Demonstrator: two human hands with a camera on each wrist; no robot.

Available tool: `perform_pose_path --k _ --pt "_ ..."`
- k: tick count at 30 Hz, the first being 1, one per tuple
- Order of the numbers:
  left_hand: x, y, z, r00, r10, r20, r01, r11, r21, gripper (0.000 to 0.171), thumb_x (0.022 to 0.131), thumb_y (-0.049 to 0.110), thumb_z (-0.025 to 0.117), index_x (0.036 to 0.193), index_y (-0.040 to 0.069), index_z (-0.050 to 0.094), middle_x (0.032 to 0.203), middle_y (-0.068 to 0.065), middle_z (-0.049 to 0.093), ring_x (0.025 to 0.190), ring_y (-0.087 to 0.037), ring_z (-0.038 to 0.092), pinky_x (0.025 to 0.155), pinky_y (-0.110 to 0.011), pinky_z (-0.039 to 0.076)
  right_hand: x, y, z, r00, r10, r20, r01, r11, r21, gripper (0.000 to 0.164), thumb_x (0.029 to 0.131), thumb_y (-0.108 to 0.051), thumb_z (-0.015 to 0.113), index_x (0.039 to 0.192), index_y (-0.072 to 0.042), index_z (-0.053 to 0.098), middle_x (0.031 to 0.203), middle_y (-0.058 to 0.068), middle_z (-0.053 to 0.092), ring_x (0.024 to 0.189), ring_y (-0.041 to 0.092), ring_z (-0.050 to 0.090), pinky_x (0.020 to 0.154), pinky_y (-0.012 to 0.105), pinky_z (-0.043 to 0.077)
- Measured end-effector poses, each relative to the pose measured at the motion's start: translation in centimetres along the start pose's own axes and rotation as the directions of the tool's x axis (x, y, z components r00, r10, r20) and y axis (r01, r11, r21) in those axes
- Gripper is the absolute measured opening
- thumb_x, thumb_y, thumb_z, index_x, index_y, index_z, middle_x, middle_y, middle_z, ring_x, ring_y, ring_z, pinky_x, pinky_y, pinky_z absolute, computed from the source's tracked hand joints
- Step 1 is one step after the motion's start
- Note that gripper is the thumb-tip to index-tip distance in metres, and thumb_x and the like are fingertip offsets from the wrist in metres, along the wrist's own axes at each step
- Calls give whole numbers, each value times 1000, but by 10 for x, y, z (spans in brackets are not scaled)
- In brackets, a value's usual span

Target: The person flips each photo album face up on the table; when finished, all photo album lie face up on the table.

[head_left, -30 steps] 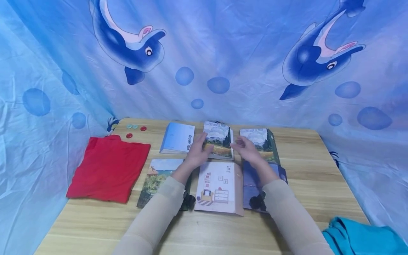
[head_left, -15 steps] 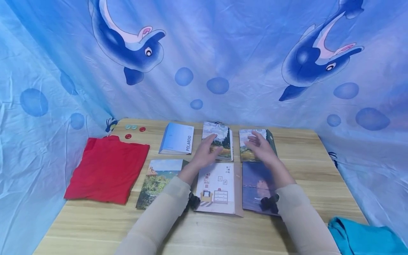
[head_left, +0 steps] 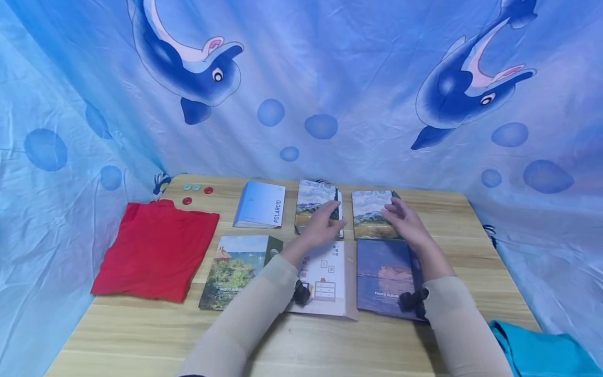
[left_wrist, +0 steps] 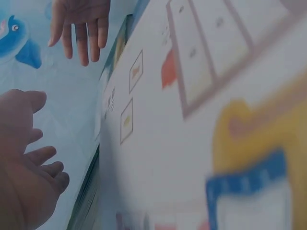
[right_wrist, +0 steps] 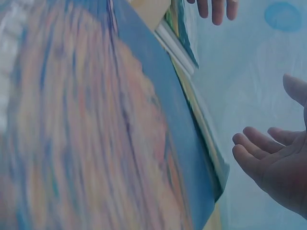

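In the head view my left hand (head_left: 319,228) hovers over the near right part of a landscape-cover album (head_left: 308,196) in the middle of the back row. Its fingers are spread and hold nothing. My right hand (head_left: 409,222) hangs at the right edge of a matching landscape album (head_left: 369,212), fingers loosely extended. Under my left forearm lies a white album with drawn furniture (head_left: 325,293), partly hidden. Below my right hand is a purple photo album (head_left: 381,272), large in the right wrist view. Both palms show bare in the wrist views, the left palm (left_wrist: 29,163) and right palm (right_wrist: 278,163).
A blue Polaroid album (head_left: 259,204) lies back left, with a garden-cover photo album (head_left: 233,267) in front of it. Further left are a folded red cloth (head_left: 157,251) and several small red and pale green discs (head_left: 208,190). A teal cloth (head_left: 542,351) lies at the front right corner.
Both hands have moved to the right, the right hand from the gap between the two landscape albums to the far album's right edge. The albums stay where they were.
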State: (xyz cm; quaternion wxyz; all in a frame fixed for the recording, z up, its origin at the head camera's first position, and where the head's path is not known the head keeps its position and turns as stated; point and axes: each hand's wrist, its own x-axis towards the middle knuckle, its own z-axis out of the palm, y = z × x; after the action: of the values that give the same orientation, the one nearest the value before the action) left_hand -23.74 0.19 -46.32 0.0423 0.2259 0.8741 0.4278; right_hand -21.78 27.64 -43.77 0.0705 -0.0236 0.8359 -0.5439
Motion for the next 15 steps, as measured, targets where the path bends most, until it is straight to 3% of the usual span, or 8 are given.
perform_pose_path --k 5,12,15 --pt "7 7 11 999 20 38 -21 1000 19 62 105 31 55 157 5 35 163 -18 29 151 -32 27 123 -46 24 -2 7 -8 999 9 -41 -8 1000 5 79 104 -37 57 161 -2 15 159 26 33 146 44 29 118 59 28" --pt "16 16 25 997 4 78 -6 1000 21 63 105 33 55 157 5 35 164 -15 28 151 -29 27 123 -44 24 2 25 -19 994 30 -103 -19 994 103 73 104 -30 58 159 0 21 156 29 34 146 44 31 120 53 26" --pt "20 19 30 995 8 96 -10 1000 18 60 105 32 55 157 7 37 164 -13 29 151 -29 27 123 -43 24 2 32 -24 993 42 -114 -34 997 76 72 105 -31 57 159 0 22 156 29 34 145 44 31 120 55 27"
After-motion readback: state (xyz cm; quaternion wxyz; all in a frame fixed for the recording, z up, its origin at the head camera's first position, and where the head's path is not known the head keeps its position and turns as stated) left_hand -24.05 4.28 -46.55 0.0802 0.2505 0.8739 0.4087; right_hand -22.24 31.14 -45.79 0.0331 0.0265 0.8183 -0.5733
